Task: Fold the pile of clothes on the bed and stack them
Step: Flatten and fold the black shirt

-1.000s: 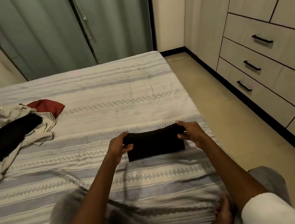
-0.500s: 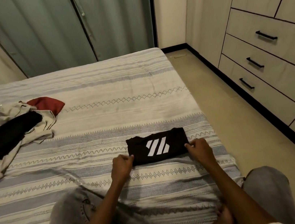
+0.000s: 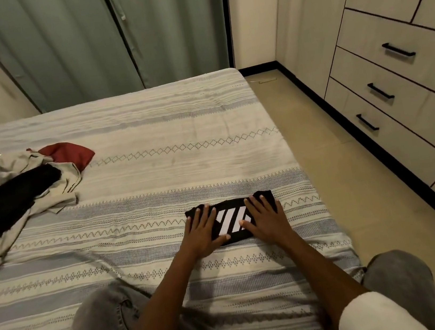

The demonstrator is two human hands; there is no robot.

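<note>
Folded black garment [image 3: 232, 220] with white stripes lies on the bed [image 3: 156, 173], near its right edge. I see my left hand [image 3: 202, 231] and right hand [image 3: 264, 221] pressing flat on it, fingers straight and slightly spread. Farther along the bed, far to the garment's left, sits the unfolded pile of clothes [image 3: 19, 192].

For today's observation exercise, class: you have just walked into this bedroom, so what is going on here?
A person sitting on the striped bed is folding laundry. Both hands lie flat on a small folded black garment with white slanted stripes, the left hand on its left part and the right hand on its right part, pressing it. A rumpled pile of unfolded clothes, beige, black and red, waits at the left.
</note>
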